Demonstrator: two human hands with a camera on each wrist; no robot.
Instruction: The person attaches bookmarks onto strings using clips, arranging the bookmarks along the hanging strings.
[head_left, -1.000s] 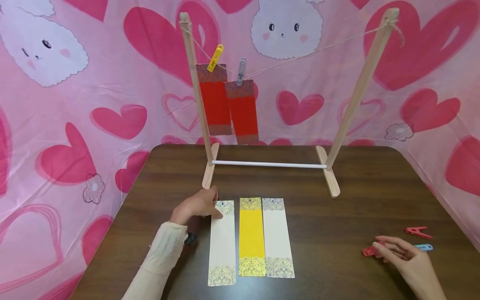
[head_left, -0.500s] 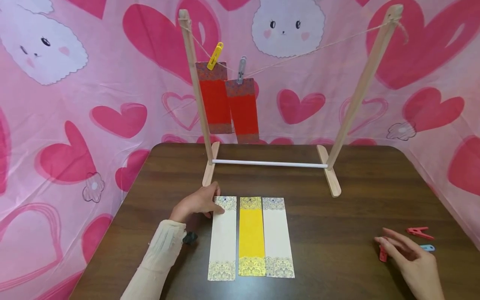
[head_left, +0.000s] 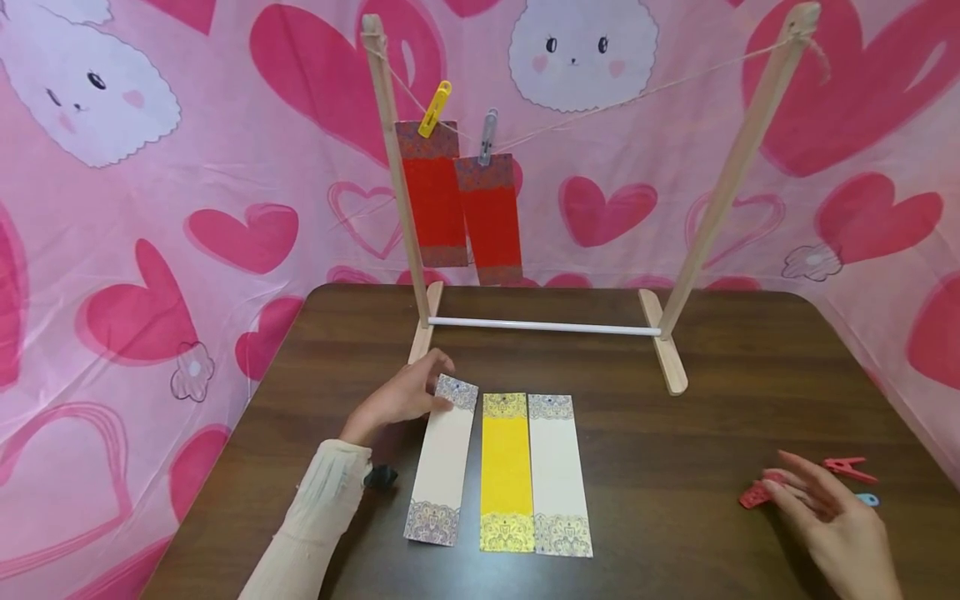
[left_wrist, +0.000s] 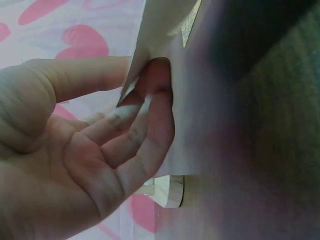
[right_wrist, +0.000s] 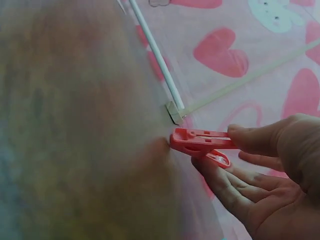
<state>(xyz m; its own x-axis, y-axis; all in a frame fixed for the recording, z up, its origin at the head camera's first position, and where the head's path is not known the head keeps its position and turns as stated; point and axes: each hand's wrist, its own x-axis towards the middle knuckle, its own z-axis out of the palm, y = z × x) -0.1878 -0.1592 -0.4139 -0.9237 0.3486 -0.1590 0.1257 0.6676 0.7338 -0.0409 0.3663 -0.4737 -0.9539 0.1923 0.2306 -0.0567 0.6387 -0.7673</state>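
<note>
My left hand (head_left: 408, 392) pinches the upper left edge of a white paper strip (head_left: 442, 462) with lace-patterned ends. The left wrist view has the thumb on one face of the strip and fingers (left_wrist: 159, 115) curled behind it. This strip leans at a slant beside a yellow strip (head_left: 507, 467), and a second white strip (head_left: 557, 467) lies to the right of that. At the table's right side my right hand (head_left: 840, 517) holds a red clothespin (right_wrist: 202, 139) between thumb and fingers. Another red clothespin (head_left: 850, 468) and a light blue one (head_left: 867, 499) lie behind that hand.
A wooden stand (head_left: 670, 367) with a white crossbar (head_left: 543, 326) and a sagging string (head_left: 675, 83) stands at the back. Two red strips (head_left: 491, 229) hang at its left, under a yellow clothespin (head_left: 435, 108) and a clear one (head_left: 488, 136). A heart-printed cloth (head_left: 247, 237) lies beyond the table.
My left hand has moved the white strip's top away from me, tilting it rightward, while its lower end shifted left. The red clothespin has turned in my right hand.
</note>
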